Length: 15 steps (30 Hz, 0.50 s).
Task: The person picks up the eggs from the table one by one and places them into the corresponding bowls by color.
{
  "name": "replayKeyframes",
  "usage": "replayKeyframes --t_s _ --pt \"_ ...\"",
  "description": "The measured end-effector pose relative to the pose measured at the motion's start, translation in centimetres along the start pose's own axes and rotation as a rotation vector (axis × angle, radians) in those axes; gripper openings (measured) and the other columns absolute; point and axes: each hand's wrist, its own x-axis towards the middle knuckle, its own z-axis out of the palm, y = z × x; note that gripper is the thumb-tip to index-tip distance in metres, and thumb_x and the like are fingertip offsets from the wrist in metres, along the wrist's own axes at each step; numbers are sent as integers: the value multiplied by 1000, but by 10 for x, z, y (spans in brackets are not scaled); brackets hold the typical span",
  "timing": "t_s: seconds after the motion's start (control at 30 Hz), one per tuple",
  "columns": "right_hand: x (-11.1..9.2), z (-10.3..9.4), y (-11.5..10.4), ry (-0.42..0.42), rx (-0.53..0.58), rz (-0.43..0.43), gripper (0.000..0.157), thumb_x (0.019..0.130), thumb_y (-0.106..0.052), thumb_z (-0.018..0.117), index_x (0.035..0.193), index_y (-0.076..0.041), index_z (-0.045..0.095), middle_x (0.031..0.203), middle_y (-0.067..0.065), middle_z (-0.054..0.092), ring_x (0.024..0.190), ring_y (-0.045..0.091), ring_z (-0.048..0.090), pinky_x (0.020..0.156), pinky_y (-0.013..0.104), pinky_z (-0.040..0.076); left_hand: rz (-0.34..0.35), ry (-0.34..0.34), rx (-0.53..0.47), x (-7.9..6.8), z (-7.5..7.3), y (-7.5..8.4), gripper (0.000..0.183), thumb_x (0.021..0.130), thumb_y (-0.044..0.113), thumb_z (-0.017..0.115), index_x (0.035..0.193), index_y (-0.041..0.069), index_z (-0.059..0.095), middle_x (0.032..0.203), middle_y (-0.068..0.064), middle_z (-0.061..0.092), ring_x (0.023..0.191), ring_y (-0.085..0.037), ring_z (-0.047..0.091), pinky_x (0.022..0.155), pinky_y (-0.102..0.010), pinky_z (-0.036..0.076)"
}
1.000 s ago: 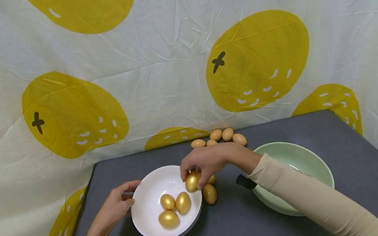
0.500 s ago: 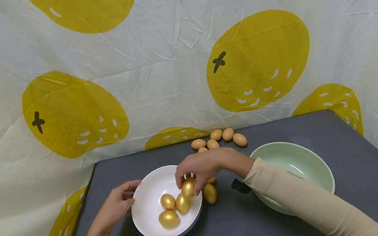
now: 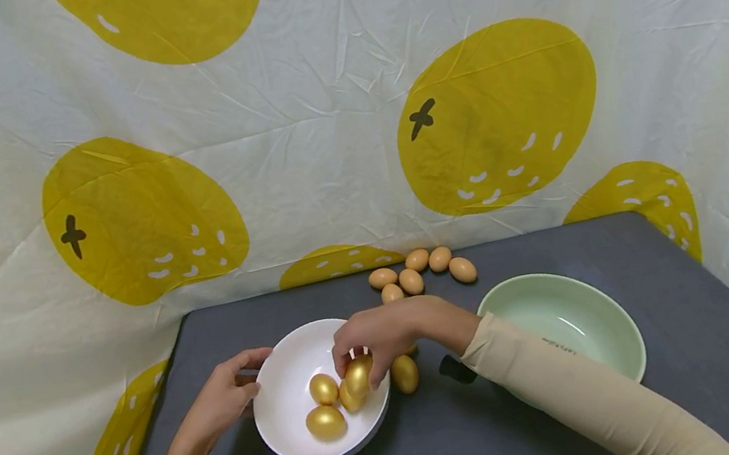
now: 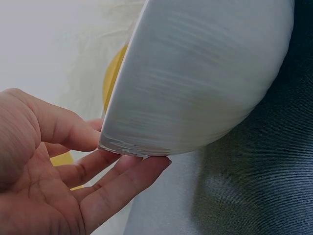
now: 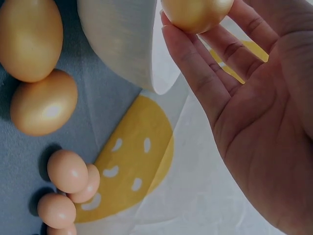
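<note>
My left hand (image 3: pixel 222 395) holds the white bowl (image 3: pixel 282 384) at its left side. In the left wrist view the thumb lies at the bowl's rim and the fingertips (image 4: pixel 154 169) press its outer wall. Inside the bowl lie three gold eggs (image 3: pixel 326 424). With fingers and thumb, my right hand (image 3: pixel 390 330) pinches another gold egg (image 3: pixel 360 375) over the bowl's right part, where it overlaps one of those eggs. Just right of the bowl, two gold eggs (image 5: pixel 32 39) rest on the table, one mostly hidden behind the right hand in the head view.
Several brown eggs (image 3: pixel 463 269) sit at the table's back edge. A pale green bowl (image 3: pixel 602 328) stands to the right, partly covered by the right sleeve (image 3: pixel 584 392). Behind the grey table (image 3: pixel 447 449) hangs a white cloth (image 3: pixel 318 170) with yellow fruit prints.
My right hand has moved left and down with its gold egg, from the white bowl's right rim to inside it, near the other eggs. My left hand has stayed put.
</note>
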Motion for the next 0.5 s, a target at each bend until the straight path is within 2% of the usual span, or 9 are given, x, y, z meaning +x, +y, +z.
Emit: replayKeyframes --t_s 0.5 --pt "13 15 -2 -55 -51 29 36 83 -21 86 115 -17 71 105 -8 61 96 6 57 87 14 44 10 4 5 0 2 -3 51 93 -6 52 144 3 53 132 -20 57 101 -30 66 72 -45 62"
